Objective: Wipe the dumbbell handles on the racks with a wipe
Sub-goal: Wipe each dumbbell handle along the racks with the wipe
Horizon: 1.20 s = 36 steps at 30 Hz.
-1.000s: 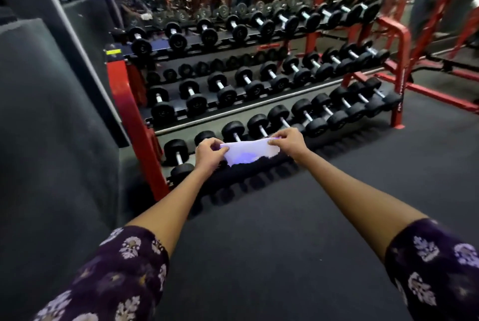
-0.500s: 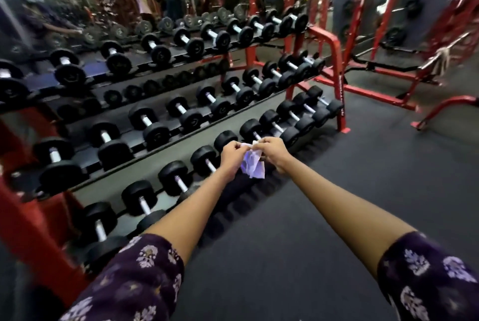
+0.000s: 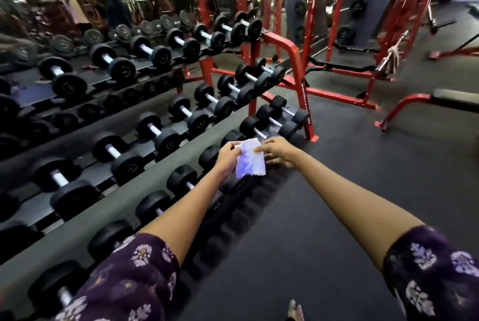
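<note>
Since the earlier frames, both hands have travelled along the bottom shelf toward the red end post [image 3: 300, 82] of the dumbbell rack [image 3: 85, 219], and the wipe [image 3: 250, 161], previously stretched flat and then bunched between the hands, now hangs as a crumpled sheet.

Left hand [image 3: 229, 156]: fingers curled, thumb uppermost, gripping the left edge of the wipe. Right hand [image 3: 278, 150]: thumb and forefinger pinch the wipe's upper right corner; the remaining fingers are spread loosely below, slightly blurred. Both forearms are extended and bare, with purple floral sleeves [image 3: 124, 281] at the near edge of the view.

The wipe is white with a bluish tint. It is held in the air just in front of the rack's bottom shelf, near its post end, and touches no dumbbell handle. Directly behind it, nearest the post, sit three small dumbbells [image 3: 272, 121] with chrome handles. Further dumbbells run along the bottom shelf away from the post, with two more loaded shelves above.

Beyond the post stand red frames [image 3: 344, 9] and a bench [image 3: 456, 99] on dark rubber flooring [image 3: 337, 191]. Behind the rack, figures appear in what looks like a mirror, too blurred to detail.
</note>
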Tool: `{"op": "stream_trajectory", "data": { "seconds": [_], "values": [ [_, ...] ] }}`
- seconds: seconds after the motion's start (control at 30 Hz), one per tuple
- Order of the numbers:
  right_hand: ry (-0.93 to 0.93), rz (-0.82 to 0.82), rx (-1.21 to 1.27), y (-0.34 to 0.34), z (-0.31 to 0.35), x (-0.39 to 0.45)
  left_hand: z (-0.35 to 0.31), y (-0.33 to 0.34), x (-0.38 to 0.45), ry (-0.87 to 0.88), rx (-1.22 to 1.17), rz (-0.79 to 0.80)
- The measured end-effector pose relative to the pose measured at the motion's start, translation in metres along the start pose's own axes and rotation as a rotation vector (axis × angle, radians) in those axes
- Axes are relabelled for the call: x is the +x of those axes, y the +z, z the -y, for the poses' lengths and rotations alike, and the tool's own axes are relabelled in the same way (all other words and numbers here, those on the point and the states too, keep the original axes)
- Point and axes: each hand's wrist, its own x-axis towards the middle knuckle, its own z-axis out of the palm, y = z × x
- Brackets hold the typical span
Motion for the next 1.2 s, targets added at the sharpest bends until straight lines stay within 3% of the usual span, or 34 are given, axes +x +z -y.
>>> {"op": "stream_trajectory", "data": {
  "seconds": [0.17,0.27,0.43,0.67,0.93,1.07,1.2],
  "values": [
    [-0.027,-0.072,0.122,-0.066,0.013,0.099,-0.012,0.050,0.109,-0.074,-0.022,-0.005],
    [-0.049,-0.081,0.114,-0.110,0.031,0.164,-0.027,0.092,0.183,0.034,0.097,-0.039],
    [-0.080,-0.171,0.268,-0.179,0.055,0.254,-0.051,0.162,0.293,0.126,0.053,-0.233],
    [-0.075,-0.187,0.471,-0.274,0.065,0.390,-0.066,0.253,0.438,0.295,0.153,-0.295],
    [-0.068,-0.135,0.420,-0.389,0.100,0.550,-0.096,0.330,0.616,0.266,0.065,-0.269],
    [-0.033,-0.043,0.331,-0.436,0.111,0.625,-0.103,0.361,0.690,0.259,0.058,-0.302],
    [-0.056,-0.067,0.234,-0.475,0.123,0.696,-0.103,0.383,0.763,0.265,0.067,-0.350]
  ]
}}
